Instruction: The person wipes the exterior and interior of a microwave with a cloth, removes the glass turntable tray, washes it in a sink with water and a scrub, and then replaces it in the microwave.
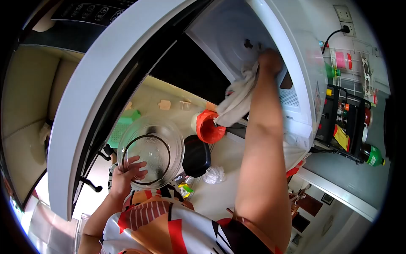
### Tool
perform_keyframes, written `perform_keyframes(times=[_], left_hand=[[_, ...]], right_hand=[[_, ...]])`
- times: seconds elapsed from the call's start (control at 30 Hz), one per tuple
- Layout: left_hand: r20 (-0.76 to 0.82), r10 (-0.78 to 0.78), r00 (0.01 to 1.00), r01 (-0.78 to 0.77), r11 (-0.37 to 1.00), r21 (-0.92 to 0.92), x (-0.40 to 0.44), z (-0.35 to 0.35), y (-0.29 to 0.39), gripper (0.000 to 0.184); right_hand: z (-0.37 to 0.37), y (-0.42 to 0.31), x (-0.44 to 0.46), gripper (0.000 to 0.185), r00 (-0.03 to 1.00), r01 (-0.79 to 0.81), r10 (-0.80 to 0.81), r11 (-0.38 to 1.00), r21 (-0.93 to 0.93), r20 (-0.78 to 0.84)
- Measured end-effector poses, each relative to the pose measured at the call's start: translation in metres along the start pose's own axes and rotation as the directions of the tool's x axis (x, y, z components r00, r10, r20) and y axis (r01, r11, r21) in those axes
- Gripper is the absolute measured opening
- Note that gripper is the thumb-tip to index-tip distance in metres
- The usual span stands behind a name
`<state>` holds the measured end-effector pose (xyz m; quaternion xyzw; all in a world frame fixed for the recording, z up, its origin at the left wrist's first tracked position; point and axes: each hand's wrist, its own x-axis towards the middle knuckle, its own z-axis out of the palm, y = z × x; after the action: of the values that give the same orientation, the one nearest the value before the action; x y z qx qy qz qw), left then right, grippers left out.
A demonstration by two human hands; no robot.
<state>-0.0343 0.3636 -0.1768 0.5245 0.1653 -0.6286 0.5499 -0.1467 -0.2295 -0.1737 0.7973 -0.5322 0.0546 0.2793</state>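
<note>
Kitchen: microwave oven (294,51) open, pale interior. Right arm (263,148) extended inside; right hand (270,62) at cloth (237,101), finger closure indeterminable. Left hand (129,174) grips glass turntable (154,154), fingers spread.

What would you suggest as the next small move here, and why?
I would probably draw the cloth around the dark fitting inside the open microwave: the right hand has the cloth beside it, and the left hand holds the glass dish outside, leaving the fitting uncovered.
</note>
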Motion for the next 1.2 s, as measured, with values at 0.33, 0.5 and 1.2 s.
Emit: perform_keyframes(times=[0.33, 0.5, 1.2], left_hand=[[-0.019, -0.036, 0.999, 0.035, 0.998, -0.048, 0.000, -0.002, -0.007, 0.042], [0.018, -0.048, 0.999, 0.048, 0.999, -0.012, 0.001, -0.001, 0.001, 0.040], [0.052, -0.021, 0.998, 0.019, 0.999, 0.037, -0.008, 0.003, -0.008, 0.044]], right_hand=[[-0.123, -0.034, -0.081, 0.033, 0.862, -0.055, 0.054, 0.998, -0.013, 0.504], [-0.072, -0.024, -0.051, 0.029, 0.936, -0.157, 0.115, 0.982, 0.102, 0.332], [-0.113, -0.014, -0.062, 0.033, 0.832, 0.301, -0.163, 0.935, -0.185, 0.530]])
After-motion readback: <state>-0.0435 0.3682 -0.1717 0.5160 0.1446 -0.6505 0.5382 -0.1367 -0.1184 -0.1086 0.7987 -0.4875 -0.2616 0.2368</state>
